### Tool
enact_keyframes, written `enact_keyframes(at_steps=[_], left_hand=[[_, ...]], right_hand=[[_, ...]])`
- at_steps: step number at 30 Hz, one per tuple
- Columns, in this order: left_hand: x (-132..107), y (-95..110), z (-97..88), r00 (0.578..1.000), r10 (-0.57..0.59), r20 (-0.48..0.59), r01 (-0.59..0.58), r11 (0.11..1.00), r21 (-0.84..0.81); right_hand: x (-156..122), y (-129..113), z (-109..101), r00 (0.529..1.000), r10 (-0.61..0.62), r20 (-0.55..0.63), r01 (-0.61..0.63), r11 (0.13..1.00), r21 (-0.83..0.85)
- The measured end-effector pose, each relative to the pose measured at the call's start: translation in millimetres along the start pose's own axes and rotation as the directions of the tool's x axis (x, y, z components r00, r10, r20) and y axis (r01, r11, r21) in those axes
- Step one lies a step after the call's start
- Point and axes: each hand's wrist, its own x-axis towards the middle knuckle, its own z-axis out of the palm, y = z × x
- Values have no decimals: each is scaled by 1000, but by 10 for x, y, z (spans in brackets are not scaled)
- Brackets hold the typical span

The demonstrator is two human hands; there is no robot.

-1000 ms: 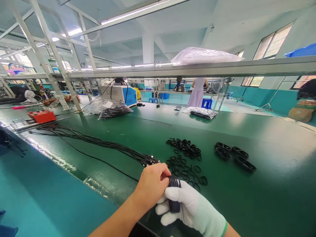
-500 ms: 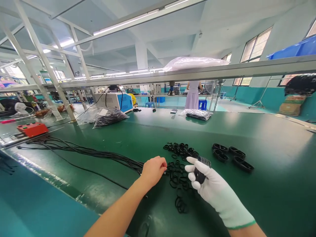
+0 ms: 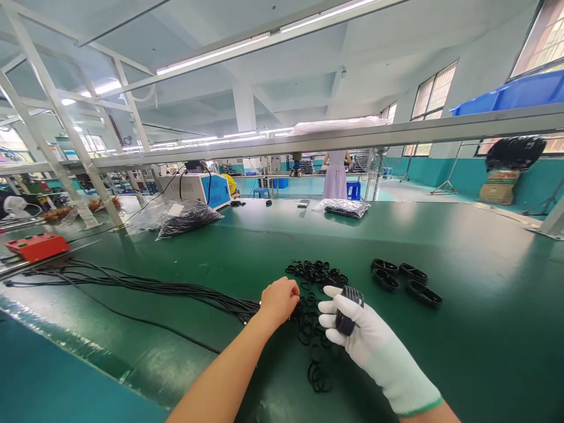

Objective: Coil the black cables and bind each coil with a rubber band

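Observation:
My left hand (image 3: 280, 301), bare, has its fingers curled closed beside the ends of a long bundle of black cables (image 3: 176, 289). What its fingertips hold, if anything, is hidden. In a white glove, my right hand (image 3: 356, 323) grips a coiled black cable (image 3: 347, 311) between thumb and fingers, just above the table. Small black rings (image 3: 316, 271) lie in a loose heap behind the hands. More rings (image 3: 318, 377) are scattered between and in front of them. To the right lie several wound black cable coils (image 3: 423, 292).
A green-topped table (image 3: 484, 282) carries everything. At the left are a red control box (image 3: 37, 247) and a plastic bag of black items (image 3: 187, 218); a blue-white machine (image 3: 198, 189) stands behind. A clear packet (image 3: 346, 208) lies at the back. One person (image 3: 335, 173) stands beyond the table.
The whole view has shifted slightly left. My left hand has moved a little right over the table, and my right hand with the coiled cable has come slightly left, narrowing the gap.

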Motion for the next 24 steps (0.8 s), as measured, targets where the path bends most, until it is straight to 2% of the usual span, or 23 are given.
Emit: enact_keyframes(at_steps=[4,8,12,18,24], left_hand=[[64,27,37,999,2,36,-2,1000,-8],[41,-44,-37,1000,-15,15,16,999,-37],[25,-66,-67,999,-36,14,37,998,-54],[66,-128,-30,998,-64,4,64,997,-53],[35,-251,-147,996,-72,-57,70,997,-36]], right_hand=[[18,5,-16,1000,15,-18,-16,1000,-18],[7,26,5,1000,25,-1,-25,1000,-13],[37,75,33,1000,-30,-1,30,999,-16],[98,104,18,989,-136,-60,133,990,-50],[112,130,23,991,-110,-70,108,994,-33]])
